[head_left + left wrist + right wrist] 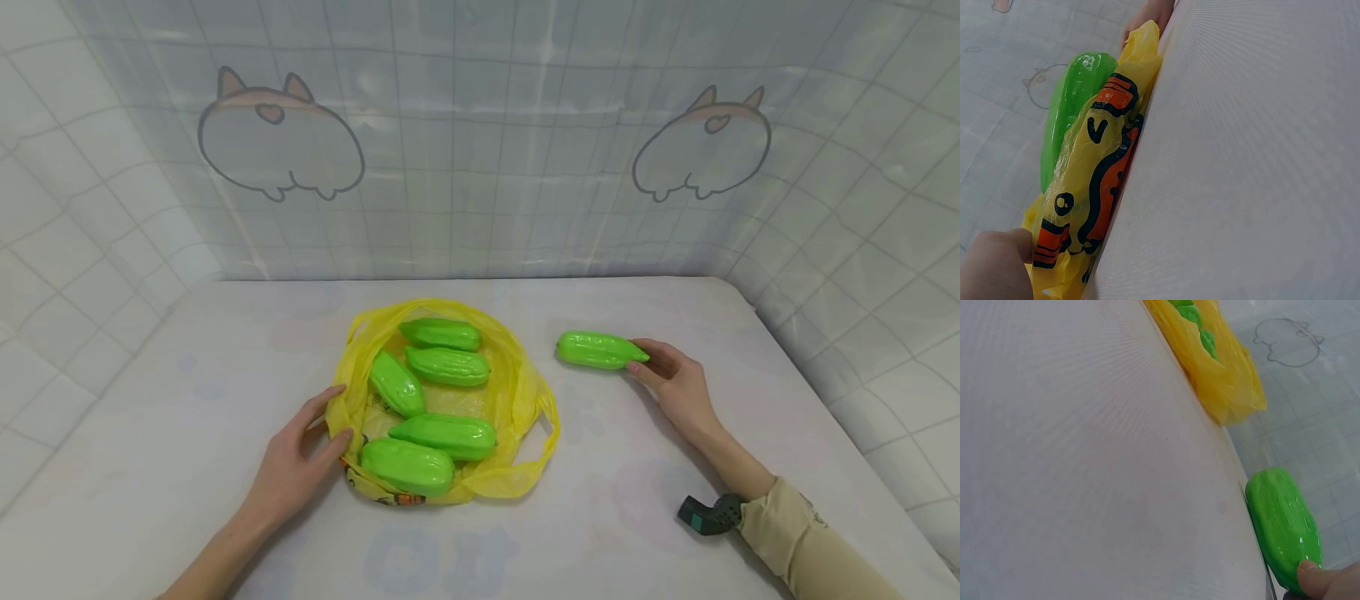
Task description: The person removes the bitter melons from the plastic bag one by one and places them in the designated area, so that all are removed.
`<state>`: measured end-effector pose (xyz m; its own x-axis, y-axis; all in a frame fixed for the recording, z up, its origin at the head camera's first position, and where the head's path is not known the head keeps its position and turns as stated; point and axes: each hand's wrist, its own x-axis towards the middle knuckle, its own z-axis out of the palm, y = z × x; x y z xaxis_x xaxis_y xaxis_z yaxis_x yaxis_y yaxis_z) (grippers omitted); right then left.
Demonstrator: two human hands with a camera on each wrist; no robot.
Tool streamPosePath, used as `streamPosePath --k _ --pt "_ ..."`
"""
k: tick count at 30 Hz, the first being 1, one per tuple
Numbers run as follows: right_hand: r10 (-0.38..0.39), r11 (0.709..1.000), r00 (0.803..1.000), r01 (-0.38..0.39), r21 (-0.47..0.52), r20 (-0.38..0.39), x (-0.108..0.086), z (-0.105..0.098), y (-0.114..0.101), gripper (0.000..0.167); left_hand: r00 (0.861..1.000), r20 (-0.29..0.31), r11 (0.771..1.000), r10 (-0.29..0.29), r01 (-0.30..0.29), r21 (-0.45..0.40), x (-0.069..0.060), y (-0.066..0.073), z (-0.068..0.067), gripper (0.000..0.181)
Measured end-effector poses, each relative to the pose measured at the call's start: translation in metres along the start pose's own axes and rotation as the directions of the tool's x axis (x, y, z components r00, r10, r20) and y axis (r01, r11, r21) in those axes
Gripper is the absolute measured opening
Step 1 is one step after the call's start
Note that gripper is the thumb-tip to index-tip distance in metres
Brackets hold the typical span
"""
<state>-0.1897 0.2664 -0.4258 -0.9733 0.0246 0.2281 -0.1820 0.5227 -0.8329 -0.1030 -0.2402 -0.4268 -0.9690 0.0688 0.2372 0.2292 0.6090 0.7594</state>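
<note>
At the left side of an open yellow plastic bag [517,367], my left hand [296,454] grips the edge, its thumb showing against the printed bag side [1104,156] in the left wrist view. Inside the bag lie several shiny green ridged bitter melons [447,367], one of them showing above the bag edge as a green bitter melon [1075,112]. To the right of the bag, my right hand [682,387] pinches the pointed end of another bitter melon [596,349], which lies at the table surface. In the right wrist view the thumb presses on that bitter melon [1282,525].
A white tabletop [600,508] carries everything. Behind it and at both sides hang tile-patterned sheets [495,192] with cartoon animal drawings. The bag's loose handle [551,425] spreads toward the right. A black device [708,514] sits at the right sleeve cuff.
</note>
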Motion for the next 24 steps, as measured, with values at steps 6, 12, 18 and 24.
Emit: streamPosePath --k 6,12,18,24 --pt "-0.006 1.0 1.0 0.006 0.004 -0.002 0.0001 0.0008 0.0008 0.048 1.0 -0.002 1.0 0.004 -0.004 0.004 0.0 -0.0004 0.0004 0.057" --pt "-0.002 1.0 1.0 0.002 0.008 -0.004 0.0001 0.0011 0.0018 0.048 1.0 0.001 1.0 0.001 -0.001 -0.003 -0.0003 -0.0008 0.0009 0.057" --pt "0.003 1.0 1.0 -0.003 0.0 -0.015 -0.0003 0.001 0.004 0.046 1.0 0.002 1.0 0.003 -0.003 -0.001 -0.0005 -0.001 0.0008 0.057" --pt "0.0 1.0 1.0 0.001 0.02 -0.03 -0.001 0.0004 0.0056 0.047 1.0 0.005 1.0 -0.001 0.001 0.003 -0.0005 -0.0001 0.0009 0.057"
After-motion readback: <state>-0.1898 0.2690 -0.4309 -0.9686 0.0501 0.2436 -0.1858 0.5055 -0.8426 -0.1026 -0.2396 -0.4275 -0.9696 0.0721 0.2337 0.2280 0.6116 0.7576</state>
